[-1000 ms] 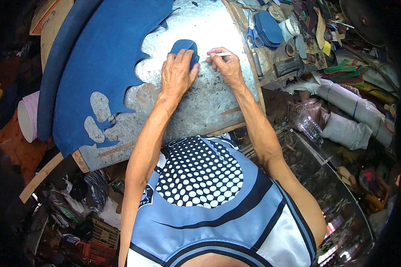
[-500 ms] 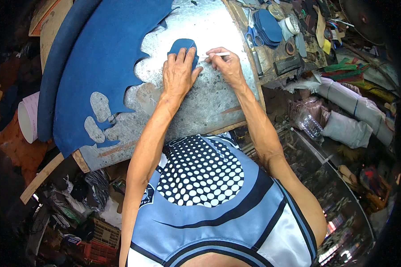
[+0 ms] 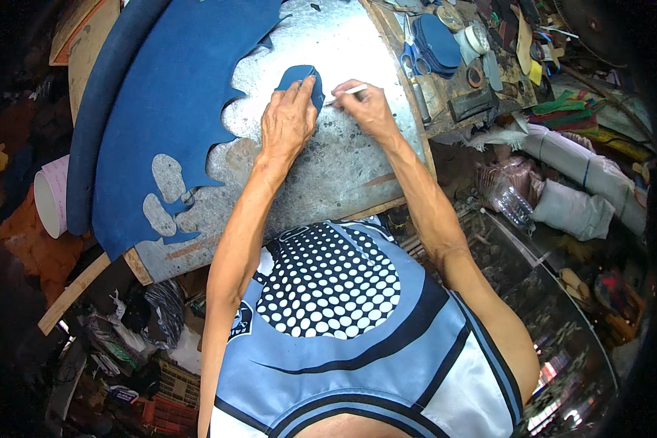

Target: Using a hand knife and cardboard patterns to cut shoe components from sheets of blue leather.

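On the grey metal-topped bench, a blue sole-shaped piece lies flat, apparently suede or leather. My left hand rests over its near part with fingers stretched out, pressing it down. A slim white pen-like tool is pinched in my right hand, slanting down to the left. Its tip sits at the right edge of the blue piece; the exact contact is too small to make out. To the left spreads a large blue sheet with cut-out shapes along its edge.
A stack of blue sole-shaped pieces stands at the upper right beside blue-handled scissors. Rolls of tape and a dark block lie close by. The bench's wooden edge runs along the right, with wrapped bundles beyond it.
My left hand has shifted slightly left and its thumb has drawn in. My right hand has moved a little left and nearer, and the white tool slants more steeply.
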A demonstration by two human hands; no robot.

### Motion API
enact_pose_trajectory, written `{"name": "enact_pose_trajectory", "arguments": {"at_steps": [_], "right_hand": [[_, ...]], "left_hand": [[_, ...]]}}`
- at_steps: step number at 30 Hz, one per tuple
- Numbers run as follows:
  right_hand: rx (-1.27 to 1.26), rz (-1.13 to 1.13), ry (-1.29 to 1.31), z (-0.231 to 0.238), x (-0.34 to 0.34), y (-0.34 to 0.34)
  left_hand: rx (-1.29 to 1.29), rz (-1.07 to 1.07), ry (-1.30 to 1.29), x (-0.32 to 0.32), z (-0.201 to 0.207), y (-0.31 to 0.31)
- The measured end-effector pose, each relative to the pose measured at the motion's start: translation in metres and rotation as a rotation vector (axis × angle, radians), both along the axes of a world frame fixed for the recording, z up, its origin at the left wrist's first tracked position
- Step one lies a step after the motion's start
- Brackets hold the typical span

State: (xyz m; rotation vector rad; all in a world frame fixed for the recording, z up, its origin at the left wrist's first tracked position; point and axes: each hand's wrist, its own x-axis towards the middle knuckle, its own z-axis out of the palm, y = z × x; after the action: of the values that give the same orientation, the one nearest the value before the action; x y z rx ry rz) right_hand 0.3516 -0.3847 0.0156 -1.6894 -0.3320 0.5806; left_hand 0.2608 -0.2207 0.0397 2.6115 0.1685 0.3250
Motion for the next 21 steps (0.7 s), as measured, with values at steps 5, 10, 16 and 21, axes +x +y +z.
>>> {"name": "enact_pose_trajectory", "arguments": {"at_steps": [5, 10, 16, 21], "right_hand": [[-0.042, -0.086, 0.089, -0.002, 0.023, 0.002], [-0.461, 0.272, -0.488, 0.003, 0.037, 0.045], [-0.566, 0.355, -0.247, 0.005, 0.05, 0.055], [-0.104, 0.295, 0.369, 0.034, 0.054, 0.026]], "left_hand": [[-0.001, -0.032, -0.047, -0.009, 0.005, -0.002], [0.027, -0.09, -0.049, -0.033, -0.018, -0.003], [0.017, 0.208, -0.117, -0.045, -0.023, -0.008], [-0.241, 0.213, -0.183, -0.041, -0.018, 0.02]]}}
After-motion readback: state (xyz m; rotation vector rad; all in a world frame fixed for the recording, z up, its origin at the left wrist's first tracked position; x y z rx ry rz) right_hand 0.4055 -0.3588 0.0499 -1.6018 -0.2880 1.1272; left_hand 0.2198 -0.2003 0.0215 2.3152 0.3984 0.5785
